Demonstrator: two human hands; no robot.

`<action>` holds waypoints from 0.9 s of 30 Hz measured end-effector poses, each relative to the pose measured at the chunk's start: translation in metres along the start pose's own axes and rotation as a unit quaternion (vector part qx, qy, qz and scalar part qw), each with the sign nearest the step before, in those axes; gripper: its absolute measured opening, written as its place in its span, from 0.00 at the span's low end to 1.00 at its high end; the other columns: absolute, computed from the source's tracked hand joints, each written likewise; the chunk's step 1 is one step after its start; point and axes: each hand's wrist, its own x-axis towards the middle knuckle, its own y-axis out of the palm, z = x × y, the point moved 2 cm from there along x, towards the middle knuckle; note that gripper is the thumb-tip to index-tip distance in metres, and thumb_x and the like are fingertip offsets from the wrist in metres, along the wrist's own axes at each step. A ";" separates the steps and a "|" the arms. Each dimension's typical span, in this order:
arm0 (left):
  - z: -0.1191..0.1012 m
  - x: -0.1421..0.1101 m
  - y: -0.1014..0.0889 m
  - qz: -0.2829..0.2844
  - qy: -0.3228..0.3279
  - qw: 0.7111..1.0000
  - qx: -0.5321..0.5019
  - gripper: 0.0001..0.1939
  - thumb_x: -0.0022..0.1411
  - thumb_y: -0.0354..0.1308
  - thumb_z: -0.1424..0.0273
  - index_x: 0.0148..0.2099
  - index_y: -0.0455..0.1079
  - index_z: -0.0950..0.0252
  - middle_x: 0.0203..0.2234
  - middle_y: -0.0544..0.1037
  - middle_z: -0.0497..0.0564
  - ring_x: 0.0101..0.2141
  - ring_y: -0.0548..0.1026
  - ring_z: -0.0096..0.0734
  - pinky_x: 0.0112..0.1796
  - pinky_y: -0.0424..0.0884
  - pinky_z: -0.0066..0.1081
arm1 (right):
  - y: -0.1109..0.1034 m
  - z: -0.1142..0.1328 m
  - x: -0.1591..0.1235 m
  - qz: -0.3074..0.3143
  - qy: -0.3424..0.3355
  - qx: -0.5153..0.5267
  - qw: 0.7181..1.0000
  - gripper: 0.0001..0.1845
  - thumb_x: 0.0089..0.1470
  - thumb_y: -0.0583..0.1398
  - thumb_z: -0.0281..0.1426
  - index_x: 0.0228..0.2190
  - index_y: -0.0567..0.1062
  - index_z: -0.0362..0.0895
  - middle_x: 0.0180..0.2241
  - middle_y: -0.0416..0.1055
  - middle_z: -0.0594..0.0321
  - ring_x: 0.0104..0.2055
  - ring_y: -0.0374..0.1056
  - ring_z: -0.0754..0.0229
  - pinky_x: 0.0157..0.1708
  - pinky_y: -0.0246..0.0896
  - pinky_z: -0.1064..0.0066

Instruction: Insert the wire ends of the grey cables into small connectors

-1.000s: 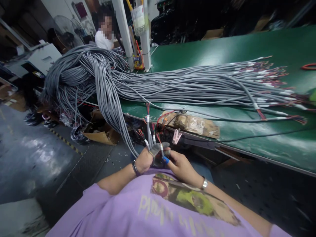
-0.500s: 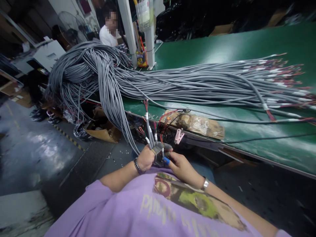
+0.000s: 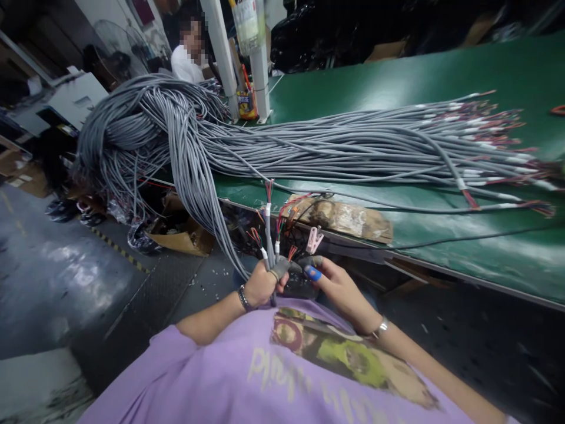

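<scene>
My left hand [image 3: 265, 284] is closed around several grey cables [image 3: 268, 229], whose ends stand up out of the fist. Each end has a white sleeve and fans out into thin coloured wires; one short bunch of orange-red wires [image 3: 292, 253] shows just above the left thumb. Grey covers sit on some fingertips. My right hand [image 3: 342, 288] is just to the right, thumb and index finger close together in a pinch, the thumb wrapped in blue. Whether anything thin lies between them is too small to make out. The held cables run down from the large bundle [image 3: 189, 153].
A long row of grey cables [image 3: 353, 147] lies across the green table [image 3: 375, 88]. A worn wooden board [image 3: 353, 224] and a pink clip [image 3: 314, 240] are at its near edge. A cardboard box [image 3: 185, 238] stands below left. A person [image 3: 188, 59] is behind a white post [image 3: 260, 82].
My right hand has moved right, away from the cable end beside my left hand. My left hand keeps its hold on the cables. The view has shifted slightly.
</scene>
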 end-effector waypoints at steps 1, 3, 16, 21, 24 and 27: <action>-0.001 -0.001 0.001 0.016 -0.004 1.000 0.014 0.29 0.46 0.59 0.42 0.18 0.61 0.64 0.11 0.63 0.43 0.12 0.59 0.18 0.15 0.54 0.24 | 0.001 0.003 0.002 -0.002 0.011 0.027 1.000 0.20 0.47 0.59 0.50 0.30 0.71 0.46 0.27 0.70 0.62 0.27 0.61 0.61 0.25 0.57 0.70; -0.004 -0.002 0.002 0.047 -0.008 0.998 0.045 0.30 0.47 0.58 0.42 0.18 0.61 0.65 0.12 0.64 0.44 0.12 0.60 0.18 0.15 0.55 0.23 | 0.004 0.006 0.005 -0.002 0.033 0.070 0.997 0.20 0.43 0.62 0.49 0.29 0.72 0.46 0.27 0.70 0.63 0.27 0.60 0.61 0.25 0.56 0.70; -0.007 0.001 0.008 0.062 -0.039 0.993 0.092 0.23 0.40 0.69 0.54 0.27 0.65 0.65 0.14 0.68 0.42 0.13 0.66 0.21 0.15 0.60 0.21 | 0.001 0.004 0.007 -0.027 0.033 0.091 0.995 0.15 0.38 0.65 0.42 0.22 0.71 0.44 0.22 0.67 0.67 0.25 0.59 0.64 0.28 0.58 0.70; -0.010 0.003 0.010 0.087 -0.024 0.992 0.093 0.22 0.42 0.68 0.55 0.28 0.64 0.65 0.14 0.69 0.41 0.13 0.65 0.20 0.14 0.61 0.21 | 0.000 0.008 0.008 -0.009 0.028 0.088 0.996 0.16 0.40 0.64 0.43 0.23 0.70 0.45 0.22 0.67 0.67 0.25 0.60 0.64 0.27 0.59 0.70; -0.011 0.002 0.010 0.089 -0.033 0.992 0.086 0.20 0.44 0.66 0.55 0.28 0.65 0.65 0.14 0.69 0.42 0.12 0.64 0.20 0.14 0.60 0.21 | 0.001 0.006 0.010 -0.008 0.034 0.102 0.994 0.17 0.39 0.65 0.44 0.23 0.69 0.45 0.22 0.68 0.67 0.24 0.60 0.64 0.27 0.60 0.70; -0.011 0.002 0.009 0.069 -0.045 0.993 0.082 0.19 0.46 0.66 0.57 0.29 0.66 0.66 0.14 0.71 0.44 0.13 0.66 0.21 0.16 0.61 0.22 | 0.002 0.005 0.011 -0.019 0.031 0.100 0.994 0.18 0.37 0.66 0.44 0.23 0.70 0.45 0.22 0.68 0.67 0.25 0.61 0.63 0.28 0.60 0.70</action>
